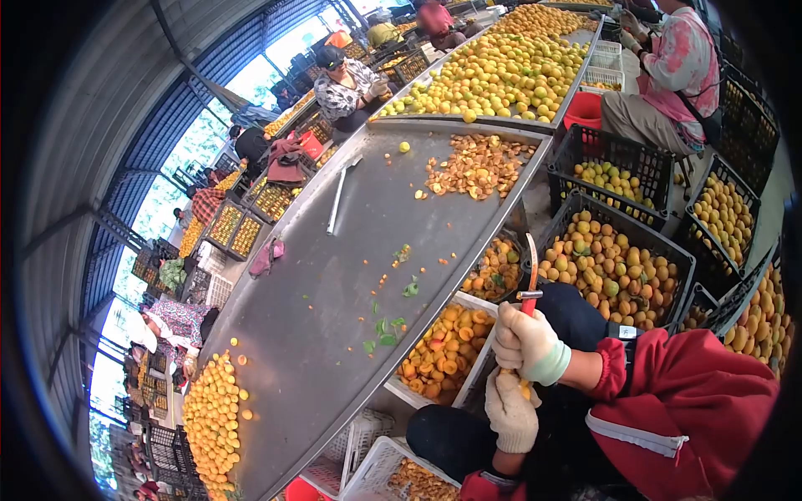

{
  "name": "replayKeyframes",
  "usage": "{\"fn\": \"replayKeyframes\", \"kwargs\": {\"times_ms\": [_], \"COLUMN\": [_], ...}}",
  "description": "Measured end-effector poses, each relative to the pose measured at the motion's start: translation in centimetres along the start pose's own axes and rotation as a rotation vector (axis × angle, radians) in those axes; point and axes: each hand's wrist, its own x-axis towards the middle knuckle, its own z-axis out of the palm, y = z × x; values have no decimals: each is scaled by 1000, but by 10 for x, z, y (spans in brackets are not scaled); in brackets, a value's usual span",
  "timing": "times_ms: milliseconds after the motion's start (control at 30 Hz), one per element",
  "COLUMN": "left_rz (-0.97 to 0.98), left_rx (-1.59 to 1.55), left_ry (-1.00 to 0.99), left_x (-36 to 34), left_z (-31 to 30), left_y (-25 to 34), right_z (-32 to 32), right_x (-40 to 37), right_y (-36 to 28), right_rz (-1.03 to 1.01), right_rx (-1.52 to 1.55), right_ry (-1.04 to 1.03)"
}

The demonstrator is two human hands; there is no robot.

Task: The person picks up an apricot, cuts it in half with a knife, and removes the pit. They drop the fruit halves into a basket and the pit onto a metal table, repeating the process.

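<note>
My right hand (pixel 532 344), in a white knitted glove, is closed around the red handle of a tool with a narrow curved metal blade (pixel 533 260). Its blade points up, with a small metal crosspiece just above the fist. Directly below, my gloved left hand (pixel 511 413) is closed, its fingers close against the right hand. A bit of orange-yellow apricot (pixel 525 389) shows at its fingers, mostly hidden. Beside my hands stands a white crate (pixel 477 380) holding opened apricots. Behind them sits a black crate (pixel 687 265) of whole apricots.
A long metal table (pixel 334 292) bears brown pits (pixel 480 167), leaves, a long-handled metal tool (pixel 337 196) and apricot piles (pixel 213 417). A white crate (pixel 368 476) with pits stands below its edge. Other people sit around, one in a tie-dyed top (pixel 687 67) at upper right.
</note>
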Motion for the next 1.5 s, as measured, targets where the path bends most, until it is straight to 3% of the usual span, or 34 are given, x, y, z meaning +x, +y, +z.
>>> {"fn": "replayKeyframes", "kwargs": {"times_ms": [133,200,233,300,333,400,433,467,500,533,567,600,633,667,733,767,833,933,967,1000,1067,1100,1167,1200,1267,1333,1400,1467,1500], "left_rz": [54,609,609,280,288,-155,-346,-380,-341,-310,-307,-22,255,212,-374,-376,-369,-287,-454,-468,-297,-295,-48,212,-147,-369,-276,-551,-479], "left_rx": [-148,610,610,243,241,-514,-723,-668,-693,-718,-718,-287,145,198,-1063,-1055,-1043,-891,-1068,-1074,-942,-939,-982,-585,-846,-859,-758,-861,-899], "left_ry": [-66,11,12,-224,-218,-322,-207,-164,-143,-111,-103,-118,-136,-143,-447,-446,-198,-228,-191,-154,-212,-208,1,-128,-402,-370,-435,-120,-130], "left_x": [4,5,9,15,12,10,14,19,20,18,18,21,17,10,47,46,42,62,66,79,129,130,137,154,168,84,54,31,21], "left_z": [-5,-7,-8,-9,-10,-10,-11,-14,-16,-21,-27,-32,-29,-31,-65,-61,-51,-65,-67,-72,-97,-98,-97,-109,-130,-81,-66,-64,-71], "left_y": [-6,-8,-12,-16,-10,11,14,15,16,15,7,-5,1,9,-46,-43,-37,-47,-46,-49,-87,-71,-21,-36,-71,0,-9,-2,-5], "right_z": [-5,-9,-10,-12,-12,-8,-8,-11,-32,-37,-37,-27,-26,-21,-34,-26,-37,-38,-41,-43,-43,-44,-44,-42,-43,-47,-42,-51,-59], "right_x": [-1,0,0,0,0,-1,-3,-4,7,5,1,-10,-14,-17,-16,-19,-21,-27,-27,-28,-25,-24,-24,-22,-21,-16,-20,-21,-23], "right_y": [6,11,14,16,14,1,-9,-15,4,7,9,3,10,11,23,19,26,25,24,23,20,20,19,21,21,25,27,41,58], "right_rz": [-8,-4,-52,-98,-146,-213,-261,-306,-493,-323,-232,-133,-197,-66,-287,-252,-331,-402,-390,-376,-481,-459,-440,-376,-309,-245,-282,-367,-467], "right_rx": [50,78,72,62,45,-18,-384,-743,-870,-1193,-1287,-1380,-1530,-1554,-1678,-1709,-1608,-1519,-1473,-1423,-1379,-1394,-1414,-1473,-1601,-1735,-1792,-1629,-1471], "right_ry": [-41,-57,-74,-99,-133,-161,-144,-115,-196,-176,-289,-391,-378,-358,-444,-488,-573,-674,-611,-548,-484,-451,-406,-403,-361,-396,-391,-507,-531]}}
